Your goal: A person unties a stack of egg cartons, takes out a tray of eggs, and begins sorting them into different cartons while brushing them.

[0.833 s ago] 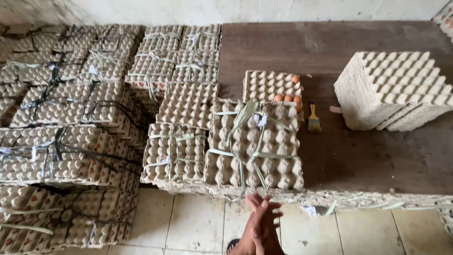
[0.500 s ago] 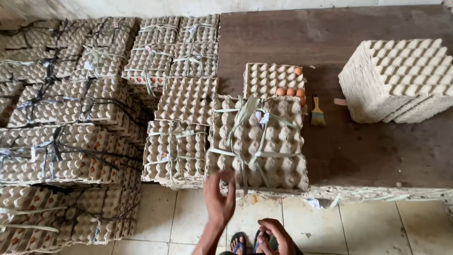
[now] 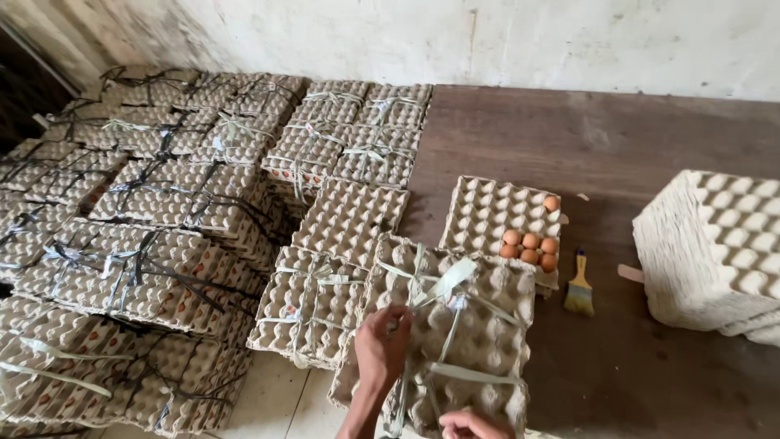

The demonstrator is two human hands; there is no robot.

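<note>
- Your left hand [image 3: 382, 345] has its fingers closed on the pale strap [image 3: 443, 280] of the tied egg-tray bundle [image 3: 455, 333], at the counter [image 3: 650, 162] edge;
- your right hand [image 3: 475, 424] rests low on the bundle's near edge; I cannot tell its fingers' spread;
- right of your fingers: bare wood, a brush [image 3: 579, 286], then an empty-tray stack [image 3: 715, 252];
- left: tied bundles packed tight.

Dark wooden table [image 3: 634, 146] against wall. On it: tied bundle of egg trays [image 3: 455, 341] at front edge, open tray with brown eggs [image 3: 496, 215], paintbrush [image 3: 579, 284], stack of empty trays [image 3: 715, 252]. More tied bundles [image 3: 146, 260] stacked on floor [image 3: 276, 402] alongside.
</note>
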